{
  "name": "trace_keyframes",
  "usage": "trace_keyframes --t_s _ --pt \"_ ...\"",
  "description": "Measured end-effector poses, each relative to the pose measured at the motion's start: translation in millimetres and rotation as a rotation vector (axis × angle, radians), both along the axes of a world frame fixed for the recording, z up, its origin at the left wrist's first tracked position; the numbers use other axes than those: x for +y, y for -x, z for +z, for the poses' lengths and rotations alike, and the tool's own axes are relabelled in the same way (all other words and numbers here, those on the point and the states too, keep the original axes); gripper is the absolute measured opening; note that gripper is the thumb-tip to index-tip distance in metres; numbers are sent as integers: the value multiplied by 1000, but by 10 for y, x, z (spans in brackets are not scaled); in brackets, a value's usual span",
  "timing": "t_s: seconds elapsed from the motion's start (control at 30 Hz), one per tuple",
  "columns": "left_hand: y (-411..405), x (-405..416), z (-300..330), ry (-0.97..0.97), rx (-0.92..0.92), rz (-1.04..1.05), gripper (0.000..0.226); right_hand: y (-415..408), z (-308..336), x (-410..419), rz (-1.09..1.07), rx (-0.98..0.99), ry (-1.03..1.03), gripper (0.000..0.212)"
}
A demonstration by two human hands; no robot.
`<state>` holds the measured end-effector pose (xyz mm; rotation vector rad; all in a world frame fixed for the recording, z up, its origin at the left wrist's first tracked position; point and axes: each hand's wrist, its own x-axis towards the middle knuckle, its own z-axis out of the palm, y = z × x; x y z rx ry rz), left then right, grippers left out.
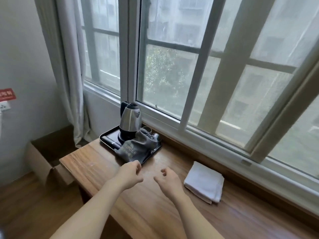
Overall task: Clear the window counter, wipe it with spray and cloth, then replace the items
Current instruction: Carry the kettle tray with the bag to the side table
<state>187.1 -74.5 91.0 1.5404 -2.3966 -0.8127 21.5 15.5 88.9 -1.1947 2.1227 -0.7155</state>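
**Now reaching for the tray**

Now both hands hover over the wooden window counter [107,171], empty, fingers loosely curled. The left hand [128,175] is almost at the black rectangular tray [110,135] holding the steel kettle [129,121] and grey drawstring pouch [138,149]; the right hand [168,177] hangs beside it. A folded white cloth [204,181] waits to the right. Clearing looks unstarted: next, grip both tray edges, lift level.

Bare counter [138,200] lies between tray [105,137] at far left and folded cloth [204,181] at right; both hands hover over this gap. Tray crowded: kettle [129,121], grey pouch [138,149], glass [147,129] packed close. Window frame [172,118] bounds the far edge just behind them.
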Motion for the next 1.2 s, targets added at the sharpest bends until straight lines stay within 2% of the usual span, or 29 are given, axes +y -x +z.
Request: trace_keyframes --t_s 0.23,0.4,0.63,0.8,1.0,1.2 --pt "-288 -530 -150 -30 -10 6 40 -289 -85 -556 7 16 -29 54" --pt "-283 -970 -227 -17 -24 -23 34 -290 -187 -1031 -14 4 -43 43" --pt "-359 -1735 -298 -26 -140 -22 31 -245 -406 -1652 -65 -19 -64 53" --pt "-411 -2207 -352 -32 -156 -23 33 -183 -521 -2023 -84 -4 -103 53" --pt "-467 -2722 -502 -34 -213 -49 37 -215 -674 -2297 -152 -5 -148 42" --pt "-441 -3271 -637 -12 -375 2 73 -284 -782 -2563 -332 -45 -141 65"
